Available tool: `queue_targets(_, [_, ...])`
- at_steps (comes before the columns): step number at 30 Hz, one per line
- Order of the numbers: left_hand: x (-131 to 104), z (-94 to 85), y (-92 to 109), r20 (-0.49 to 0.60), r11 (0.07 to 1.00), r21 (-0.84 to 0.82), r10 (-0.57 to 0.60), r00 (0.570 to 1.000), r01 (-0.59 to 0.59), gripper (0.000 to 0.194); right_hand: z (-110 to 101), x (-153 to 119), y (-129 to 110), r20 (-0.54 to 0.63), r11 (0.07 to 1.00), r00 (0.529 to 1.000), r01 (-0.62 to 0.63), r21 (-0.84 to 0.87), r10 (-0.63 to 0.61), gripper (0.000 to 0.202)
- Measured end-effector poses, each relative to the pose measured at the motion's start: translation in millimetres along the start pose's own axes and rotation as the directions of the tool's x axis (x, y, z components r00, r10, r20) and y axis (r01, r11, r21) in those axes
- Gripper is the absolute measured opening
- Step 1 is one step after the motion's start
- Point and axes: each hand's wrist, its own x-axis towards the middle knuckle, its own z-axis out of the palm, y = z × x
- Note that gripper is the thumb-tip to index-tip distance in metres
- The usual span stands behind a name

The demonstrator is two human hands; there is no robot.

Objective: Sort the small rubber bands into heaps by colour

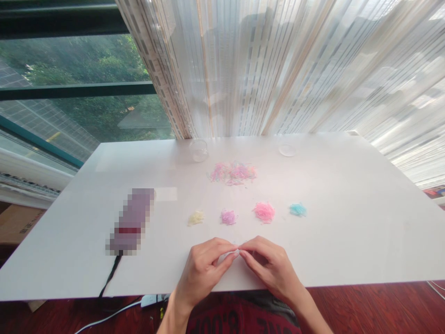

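My left hand (208,262) and my right hand (269,262) meet fingertip to fingertip above the near edge of the white table. Both are pinched closed; whatever lies between the fingertips is too small to make out. Just beyond them is a row of small heaps of thin, short strands: a pale yellow heap (196,217), a lilac heap (228,217), a pink heap (264,212) and a light blue heap (298,209). Farther back lies a larger heap of mixed-colour strands (233,173).
A clear round container (199,150) stands at the table's back edge, and a clear round lid (287,150) lies to its right. On the left is a blurred-out purple object (132,222) with a black strap (111,273). A striped curtain (236,69) hangs behind the white table (347,232).
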Motion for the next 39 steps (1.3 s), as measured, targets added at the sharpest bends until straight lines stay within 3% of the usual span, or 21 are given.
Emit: queue_targets(39, [2.2, 0.0, 3.4, -0.006, 0.999, 0.030, -0.039, 0.999, 0.039, 0.012, 2.8, -2.0, 3.5, 0.005, 1.000, 1.000, 0.023, -0.012, -0.023, 0.015])
